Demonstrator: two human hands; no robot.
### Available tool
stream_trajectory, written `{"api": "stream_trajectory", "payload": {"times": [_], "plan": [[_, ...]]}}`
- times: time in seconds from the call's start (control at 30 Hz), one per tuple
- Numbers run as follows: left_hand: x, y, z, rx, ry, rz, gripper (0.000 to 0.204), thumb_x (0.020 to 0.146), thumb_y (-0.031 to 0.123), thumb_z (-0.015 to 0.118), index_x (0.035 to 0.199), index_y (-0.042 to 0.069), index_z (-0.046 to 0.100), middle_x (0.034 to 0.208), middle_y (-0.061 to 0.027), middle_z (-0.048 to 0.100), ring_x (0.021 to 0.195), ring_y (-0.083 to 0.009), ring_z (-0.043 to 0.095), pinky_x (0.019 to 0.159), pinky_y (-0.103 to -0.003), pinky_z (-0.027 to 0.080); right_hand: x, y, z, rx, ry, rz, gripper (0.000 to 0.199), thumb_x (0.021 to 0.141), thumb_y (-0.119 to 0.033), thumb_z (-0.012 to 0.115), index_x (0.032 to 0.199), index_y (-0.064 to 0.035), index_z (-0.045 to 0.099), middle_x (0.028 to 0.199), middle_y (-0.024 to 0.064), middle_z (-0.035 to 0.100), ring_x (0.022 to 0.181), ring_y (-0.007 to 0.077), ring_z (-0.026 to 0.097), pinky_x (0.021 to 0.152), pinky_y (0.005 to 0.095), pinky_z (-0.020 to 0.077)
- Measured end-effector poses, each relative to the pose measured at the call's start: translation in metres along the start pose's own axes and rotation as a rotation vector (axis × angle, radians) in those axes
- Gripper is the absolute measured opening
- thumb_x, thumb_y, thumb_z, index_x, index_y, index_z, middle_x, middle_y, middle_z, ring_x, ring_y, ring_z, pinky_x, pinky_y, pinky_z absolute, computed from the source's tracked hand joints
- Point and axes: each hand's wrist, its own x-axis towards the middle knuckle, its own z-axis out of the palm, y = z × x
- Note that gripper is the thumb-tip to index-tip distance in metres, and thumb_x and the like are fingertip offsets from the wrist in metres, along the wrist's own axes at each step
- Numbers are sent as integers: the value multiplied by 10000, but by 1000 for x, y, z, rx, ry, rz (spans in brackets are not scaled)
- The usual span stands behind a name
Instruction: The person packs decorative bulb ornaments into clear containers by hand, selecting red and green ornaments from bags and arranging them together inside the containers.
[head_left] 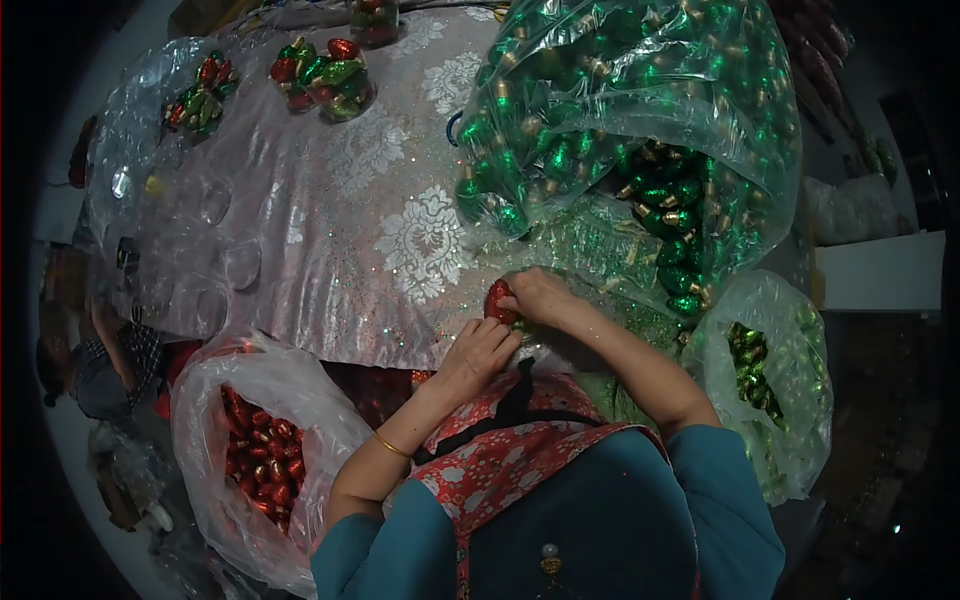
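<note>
At the table's near edge my right hand closes round a shiny red bauble. My left hand is right beside it, fingers bent and closed near the bauble's lower end. What those fingers grip is hidden; something clear and shiny, with a bit of green, shows between the two hands. To the right, a large clear plastic bag lies on the table, its mouth spilling green baubles with gold caps.
A bag of red baubles stands at the lower left, and a bag of light green ones at the right. Filled clear tubs stand far left on the patterned tablecloth. Another person is at the left.
</note>
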Motion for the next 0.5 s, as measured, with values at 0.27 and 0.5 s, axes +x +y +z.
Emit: {"api": "stream_trajectory", "payload": {"times": [0.27,0.5], "plan": [[8,-3,3,22,1,31,545,628,150,727,1121,22,533,921,-97,530,903,-282,510,779,-389,409,3,5,2,30,-53,-46,317,821,-315,623,887,-8,664,862,211,650,803,370,638,722,429,507],[3,7,1,13,35,-137,483,661,54,680,1120,16,534,984,-117,536,963,-303,516,825,-415,404,-63,75,-109,230,334,-10,217,866,-220,596,872,-3,609,721,123,639,628,198,621,599,300,482]]}}
